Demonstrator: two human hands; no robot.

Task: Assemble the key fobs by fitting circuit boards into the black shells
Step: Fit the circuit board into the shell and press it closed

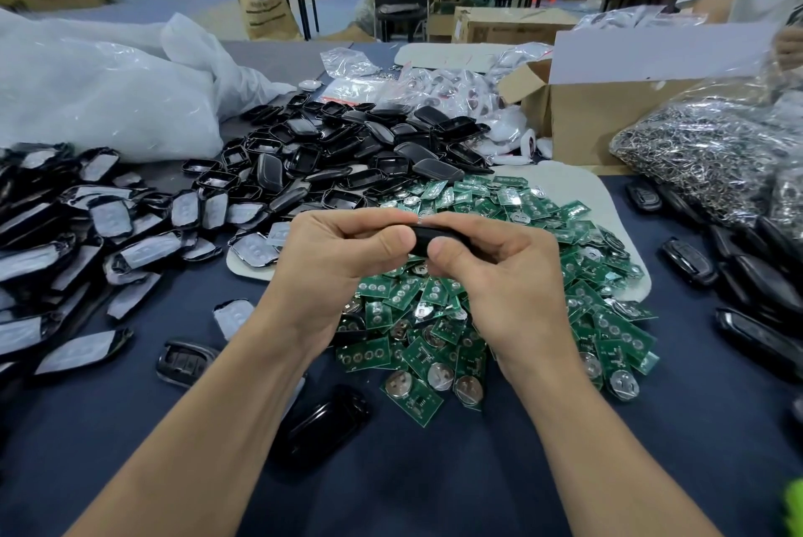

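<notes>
Holding one black shell [423,237] between them, the left hand [343,249] and right hand [499,271] were close together above the boards [478,319], thumbs and curled fingers clamped on the shell's two ends. Whether a board already sat inside could not be told (the fingers hid its open face). Closed fobs [688,260] lay along the right side of the table [434,471], and two more lay near the left forearm, which I judged to be finished output. Against that, a large heap of green boards lay loose under the hands, a deep pile of empty shells [347,149] lay just behind it, and film-covered fronts [108,215] were spread to the left. A bag of rings [704,154] stood unopened at far right. Assessment: work was under way, with the greater part of the stock not yet assembled.
</notes>
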